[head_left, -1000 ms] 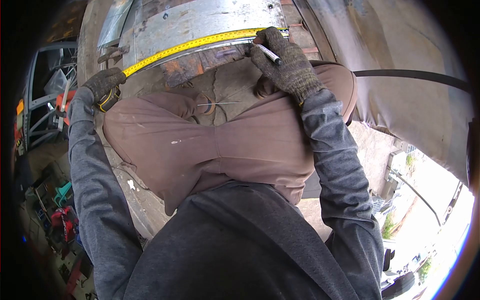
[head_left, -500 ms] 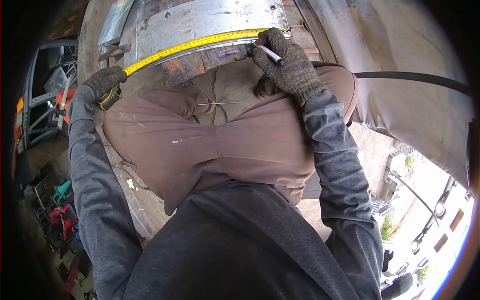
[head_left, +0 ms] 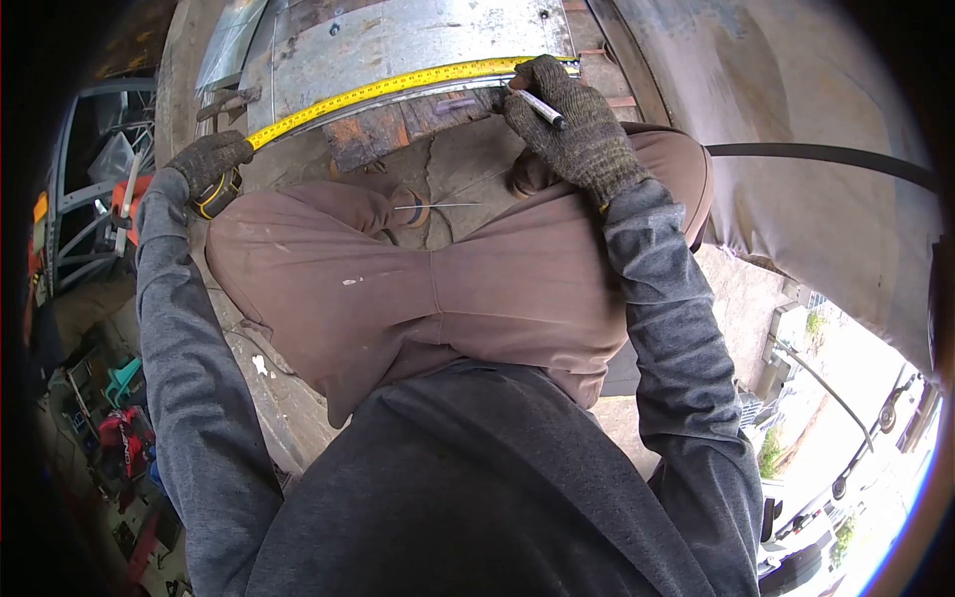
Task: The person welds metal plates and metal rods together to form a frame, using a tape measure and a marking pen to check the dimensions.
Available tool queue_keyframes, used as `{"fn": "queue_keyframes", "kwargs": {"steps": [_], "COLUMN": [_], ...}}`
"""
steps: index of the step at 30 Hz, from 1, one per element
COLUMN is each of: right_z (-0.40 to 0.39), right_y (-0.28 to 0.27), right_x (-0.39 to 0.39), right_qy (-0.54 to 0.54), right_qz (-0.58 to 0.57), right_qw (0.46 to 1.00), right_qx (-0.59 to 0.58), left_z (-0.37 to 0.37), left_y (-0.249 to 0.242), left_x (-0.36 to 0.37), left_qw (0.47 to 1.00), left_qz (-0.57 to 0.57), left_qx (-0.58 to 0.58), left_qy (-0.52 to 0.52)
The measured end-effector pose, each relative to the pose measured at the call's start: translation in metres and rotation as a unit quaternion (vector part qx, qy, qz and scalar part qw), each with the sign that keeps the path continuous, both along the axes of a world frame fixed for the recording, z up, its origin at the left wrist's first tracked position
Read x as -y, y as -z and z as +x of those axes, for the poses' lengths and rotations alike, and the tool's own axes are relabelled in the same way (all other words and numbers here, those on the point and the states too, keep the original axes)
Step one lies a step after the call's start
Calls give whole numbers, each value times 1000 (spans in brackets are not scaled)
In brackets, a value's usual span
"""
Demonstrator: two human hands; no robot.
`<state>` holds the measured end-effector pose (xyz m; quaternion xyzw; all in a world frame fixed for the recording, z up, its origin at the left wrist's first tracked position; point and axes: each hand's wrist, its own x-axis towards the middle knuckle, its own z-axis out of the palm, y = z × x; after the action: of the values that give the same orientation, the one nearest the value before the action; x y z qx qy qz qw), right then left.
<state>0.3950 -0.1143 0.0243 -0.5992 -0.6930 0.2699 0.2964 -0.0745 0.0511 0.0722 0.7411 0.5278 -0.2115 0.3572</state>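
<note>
A yellow tape measure (head_left: 388, 86) is drawn out along the near edge of a grey metal sheet (head_left: 418, 35). At its left end my gloved left hand (head_left: 212, 164) is closed round the tape's black-and-yellow case. My gloved right hand (head_left: 567, 114), near the tape's far right end, grips a white marker with a black end (head_left: 542, 108). The marker's tip is hidden by the fingers, close to the sheet's edge. A dark, worn wooden board (head_left: 398, 129) with a purple mark lies under that edge.
A rusty metal clamp-like piece (head_left: 229, 104) sits left of the sheet. A thin rod (head_left: 438, 206) lies between my legs. Tools and a metal frame (head_left: 85, 199) crowd the left side. A large stained panel (head_left: 796, 109) stands at the right, with a black strap (head_left: 826, 151) against it.
Both hands, the tape and the marker stay practically in place. At the lower right, a vehicle in the bright background has shifted.
</note>
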Motion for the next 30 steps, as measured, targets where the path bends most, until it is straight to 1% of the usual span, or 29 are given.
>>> {"fn": "queue_keyframes", "kwargs": {"steps": [2,5,8,9,10,11,16,21,24,26,27,29,30], "right_z": [0,2,1,0,-1,-2,0,-1,-1,-1,0,0,0], "right_y": [-1,1,2,-2,-4,-3,3,3,2,4,7,6,1], "right_x": [0,-2,-1,-1,0,-1,-1,-1,-1,-2,-3,-2,-2], "right_qy": [-7,-12,-15,4,23,22,2,8,10,12,8,4,4], "right_qz": [-1,4,14,-21,-56,-56,-8,-10,-13,-16,5,25,-6], "right_qw": [1000,1000,999,1000,998,998,1000,1000,1000,1000,1000,1000,1000], "right_qx": [-14,-16,-29,-19,-8,-9,10,7,11,10,7,5,3], "left_z": [-1,-3,-4,-9,-17,-17,-21,-18,-15,-16,-13,-5,-5], "left_y": [0,2,2,6,11,12,14,12,8,11,8,3,4], "left_x": [0,-1,-1,-4,-8,-8,-9,-7,-8,-4,-4,-4,-4], "left_qw": [1000,1000,1000,1000,998,995,996,995,998,996,996,1000,1000], "left_qz": [12,3,2,2,18,34,31,41,14,37,37,-4,-4], "left_qx": [2,14,16,16,25,34,24,36,8,35,35,-5,-5], "left_qy": [24,3,7,6,47,87,75,87,61,71,71,6,6]}}
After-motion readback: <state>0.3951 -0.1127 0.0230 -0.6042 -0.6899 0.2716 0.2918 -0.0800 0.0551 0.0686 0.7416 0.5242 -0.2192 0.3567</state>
